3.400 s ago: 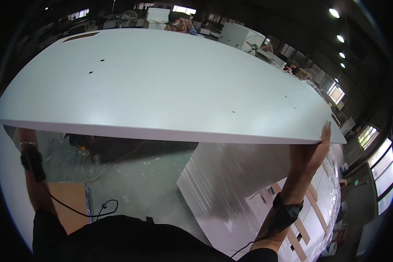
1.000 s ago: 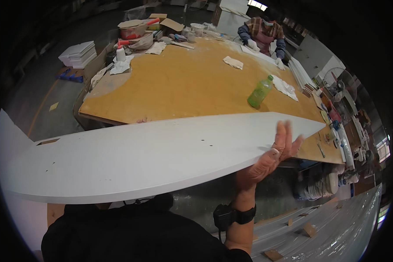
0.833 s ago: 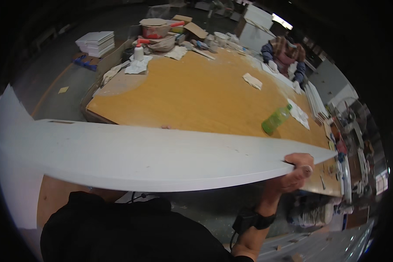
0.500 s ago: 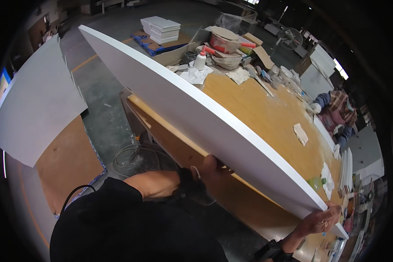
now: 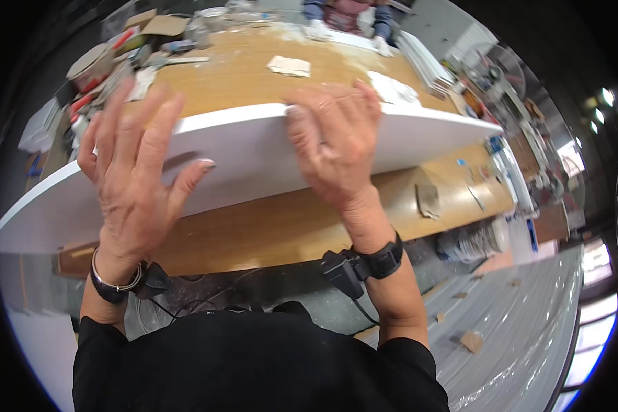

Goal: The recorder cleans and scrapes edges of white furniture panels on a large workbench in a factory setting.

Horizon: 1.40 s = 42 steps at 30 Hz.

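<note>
A long white panel (image 5: 254, 161) stands on edge across the brown worktable (image 5: 233, 82), its broad face toward me. My left hand (image 5: 132, 185) is raised in front of the panel's left part, fingers spread and slightly blurred, with nothing in it. Farther right, my right hand (image 5: 340, 141) grips the panel's top edge. Its fingers bend over that edge and its thumb lies near the top of the close face. Whether the left fingers touch the panel, I cannot tell.
Across the table, a co-worker's gloved hands (image 5: 317, 30) rest at another white piece. A cloth (image 5: 289, 66) and a cluttered heap with a container (image 5: 89, 69) lie behind the panel. Stacked white panels (image 5: 424, 65) stand far right; a plastic-wrapped stack (image 5: 508, 323) is at lower right.
My view has swung right. The panel now runs more crosswise in front of me. My left hand has come up from the panel's lower side and opened; my right hand now holds the top edge.
</note>
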Available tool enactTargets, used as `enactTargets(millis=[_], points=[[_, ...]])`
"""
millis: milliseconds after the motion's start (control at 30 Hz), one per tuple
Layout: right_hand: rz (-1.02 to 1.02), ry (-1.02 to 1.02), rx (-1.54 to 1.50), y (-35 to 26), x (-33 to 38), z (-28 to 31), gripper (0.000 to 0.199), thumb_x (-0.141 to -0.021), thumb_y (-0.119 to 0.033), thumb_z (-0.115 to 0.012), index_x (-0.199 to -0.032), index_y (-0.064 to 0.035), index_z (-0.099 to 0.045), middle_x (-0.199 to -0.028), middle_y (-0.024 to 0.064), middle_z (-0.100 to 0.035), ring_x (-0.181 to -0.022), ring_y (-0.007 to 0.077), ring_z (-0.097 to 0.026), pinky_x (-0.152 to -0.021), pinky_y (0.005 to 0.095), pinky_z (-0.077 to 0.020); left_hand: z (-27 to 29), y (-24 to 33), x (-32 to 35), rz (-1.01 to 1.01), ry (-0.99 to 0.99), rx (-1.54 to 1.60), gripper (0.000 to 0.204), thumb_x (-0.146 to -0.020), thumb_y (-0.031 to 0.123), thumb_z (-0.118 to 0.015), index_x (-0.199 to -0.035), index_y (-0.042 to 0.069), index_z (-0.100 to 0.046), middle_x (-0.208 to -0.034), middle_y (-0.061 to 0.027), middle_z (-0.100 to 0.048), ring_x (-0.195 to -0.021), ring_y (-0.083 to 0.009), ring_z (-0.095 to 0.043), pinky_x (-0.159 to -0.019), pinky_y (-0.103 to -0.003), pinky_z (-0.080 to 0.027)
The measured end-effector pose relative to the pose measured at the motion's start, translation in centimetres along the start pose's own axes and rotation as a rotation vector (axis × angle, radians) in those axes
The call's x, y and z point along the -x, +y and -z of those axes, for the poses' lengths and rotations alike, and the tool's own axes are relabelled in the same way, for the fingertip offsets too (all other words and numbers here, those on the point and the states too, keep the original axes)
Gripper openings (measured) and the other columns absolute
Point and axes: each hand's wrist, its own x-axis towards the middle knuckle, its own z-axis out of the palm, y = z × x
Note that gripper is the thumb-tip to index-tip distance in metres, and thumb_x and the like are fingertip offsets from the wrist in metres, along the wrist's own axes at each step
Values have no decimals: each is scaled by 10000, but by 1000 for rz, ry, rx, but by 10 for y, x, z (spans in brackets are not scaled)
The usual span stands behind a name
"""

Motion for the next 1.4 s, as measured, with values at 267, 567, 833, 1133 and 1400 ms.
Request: enactTargets(millis=[267, 567, 833, 1133, 1400], points=[[-671, -246, 6, 169, 190, 103, 345, -758, -42, -597, -1098, -46, -535, -1049, 132, -572, -974, 298, -540, -860, 367, -428, -49, 25, -25, 117, -132, -196, 348, -744, 314, -675, -981, 72, -595, -873, -81, -600, -870, -249, -549, -837, -353, -363], [-1157, -555, 681, 346, 316, 138, 718, -732, -324, -662, -1263, 42, -346, -1201, 282, -456, -1132, 397, -425, -958, 417, -351, -143, 85, -90, 329, -240, -238, 329, -788, 337, -619, -867, 22, -569, -826, -156, -568, -810, -322, -531, -718, -369, -408], [-1235, -892, 240, 398, 298, 149, 568, -665, -275, -687, -1122, 13, -510, -984, 213, -617, -890, 315, -612, -791, 378, -483, -145, 74, -84, 250, -206, -332, 403, -841, 404, -534, -813, 3, -510, -739, -149, -485, -717, -320, -469, -709, -367, -378], [-1522, 618, -481, 450, 305, 174, 320, -804, -122, -530, -1096, 8, -506, -974, 107, -576, -790, 199, -582, -685, 320, -496, -155, 84, -89, 230, -151, -280, 507, -859, 512, -454, -747, 18, -480, -661, -113, -414, -643, -289, -415, -641, -356, -343], [-1376, 217, -414, 475, 188, 109, 495, -889, -290, -493, -1270, 6, -383, -1148, 113, -518, -1018, 189, -513, -837, 293, -428, -159, 79, -98, 311, -217, -260, 454, -856, 438, -490, -740, 0, -474, -677, -129, -439, -663, -299, -419, -649, -356, -345]])
